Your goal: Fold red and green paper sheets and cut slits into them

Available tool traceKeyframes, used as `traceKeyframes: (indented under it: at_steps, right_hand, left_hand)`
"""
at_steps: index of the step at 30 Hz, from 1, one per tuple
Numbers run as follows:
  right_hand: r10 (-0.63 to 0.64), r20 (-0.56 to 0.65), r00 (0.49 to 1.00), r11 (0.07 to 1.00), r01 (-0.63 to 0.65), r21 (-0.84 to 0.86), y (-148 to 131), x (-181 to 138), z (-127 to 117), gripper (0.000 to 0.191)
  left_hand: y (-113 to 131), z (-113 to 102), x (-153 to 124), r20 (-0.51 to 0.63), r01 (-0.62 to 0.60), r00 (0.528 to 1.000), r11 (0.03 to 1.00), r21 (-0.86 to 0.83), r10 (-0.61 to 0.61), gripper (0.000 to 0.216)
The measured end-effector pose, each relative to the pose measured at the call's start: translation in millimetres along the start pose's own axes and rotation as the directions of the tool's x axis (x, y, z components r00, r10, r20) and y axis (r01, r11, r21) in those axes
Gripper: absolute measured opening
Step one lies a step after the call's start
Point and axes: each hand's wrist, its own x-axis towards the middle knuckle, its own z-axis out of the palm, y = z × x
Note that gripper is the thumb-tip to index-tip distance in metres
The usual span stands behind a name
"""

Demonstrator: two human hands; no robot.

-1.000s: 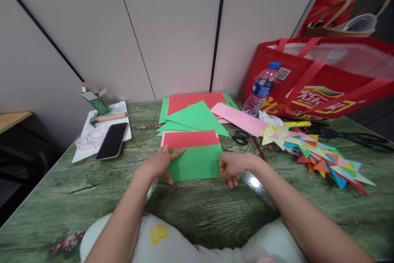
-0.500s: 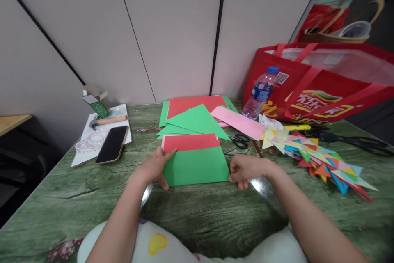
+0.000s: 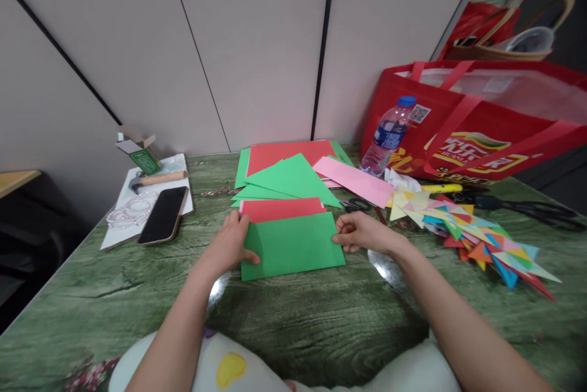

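Observation:
A green sheet of paper (image 3: 293, 248) lies in front of me, its near edge slanting slightly up to the right. My left hand (image 3: 230, 240) grips its left end, thumb on the green face and fingers at the upper left corner. On the right edge, my right hand (image 3: 360, 233) pinches the same sheet between thumb and forefinger. Just behind it lies red paper (image 3: 284, 208) with a thin pale edge, partly covered by the green sheet. Beyond are green paper triangles (image 3: 293, 177) and larger red sheets (image 3: 288, 153).
Black-handled scissors (image 3: 356, 205) and a pink strip (image 3: 353, 181) lie behind my right hand. Farther right are folded coloured paper pieces (image 3: 477, 233), a water bottle (image 3: 387, 138) and a red bag (image 3: 481, 123). At left are a phone (image 3: 164, 214) and a hammer (image 3: 158, 180).
The green sheet has tilted, its right end rising away from me. My right hand has moved up along the right edge, and my left thumb now lies lower on the sheet.

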Motion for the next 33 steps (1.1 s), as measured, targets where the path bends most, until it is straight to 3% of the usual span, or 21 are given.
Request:
traceKeyframes:
  at_steps: [3, 5, 8, 11, 15, 22, 25, 27, 28, 30, 32, 33]
  right_hand:
    - [-0.038, -0.053, 0.998, 0.996, 0.042, 0.074, -1, -3, -6, 0.033]
    - [-0.056, -0.087, 0.995, 0.987, 0.068, 0.142, -3, -4, -9, 0.035]
    - [-0.06, -0.105, 0.993, 0.974, 0.081, 0.214, -4, -4, -12, 0.036]
    - [-0.035, -0.122, 0.992, 0.972, 0.062, 0.227, -3, -2, -12, 0.036]
    - [-0.023, -0.119, 0.993, 0.971, 0.05, 0.234, 1, 1, -11, 0.037]
    - [-0.019, -0.085, 0.996, 0.974, 0.038, 0.225, 3, 1, -12, 0.035]
    - [-0.058, -0.057, 0.997, 0.991, 0.064, 0.12, 1, 0, -11, 0.032]
    - [-0.121, -0.162, 0.979, 0.993, 0.121, -0.012, 1, 1, -11, 0.026]
    - [-0.173, -0.263, 0.949, 0.983, 0.151, -0.102, 2, 3, -10, 0.022]
    - [-0.323, -0.451, 0.832, 0.929, 0.187, -0.32, 5, 9, -9, 0.016]
    - [-0.478, -0.513, 0.713, 0.83, 0.175, -0.53, 9, 16, -8, 0.016]
    - [-0.532, -0.499, 0.684, 0.776, 0.158, -0.61, 11, 20, -8, 0.017]
  left_hand:
    - [-1, 0, 6, -0.08, 0.11, 0.988, 0.958, -0.264, -0.136, 0.039]
    - [1, -2, 9, -0.121, 0.133, 0.965, 0.827, -0.546, -0.235, 0.034]
    - [6, -4, 10, -0.203, -0.002, 0.935, 0.567, -0.824, -0.292, 0.029]
    - [9, -6, 10, -0.284, -0.094, 0.895, 0.477, -0.874, -0.343, 0.025]
    - [9, -4, 10, -0.341, -0.12, 0.856, 0.491, -0.863, -0.389, 0.023]
    - [7, -3, 11, -0.362, -0.088, 0.832, 0.545, -0.834, -0.42, 0.023]
    - [3, -3, 12, -0.352, -0.043, 0.828, 0.577, -0.815, -0.436, 0.024]
    - [-1, -2, 13, -0.362, -0.013, 0.817, 0.613, -0.79, -0.449, 0.024]
    - [-3, -2, 14, -0.377, 0.002, 0.805, 0.637, -0.771, -0.458, 0.023]
    - [-7, 0, 15, -0.421, 0.03, 0.769, 0.686, -0.727, -0.481, 0.023]
    - [-8, 0, 15, -0.489, 0.057, 0.729, 0.754, -0.654, -0.479, 0.029]
    - [-8, 1, 15, -0.533, 0.068, 0.714, 0.802, -0.594, -0.455, 0.032]
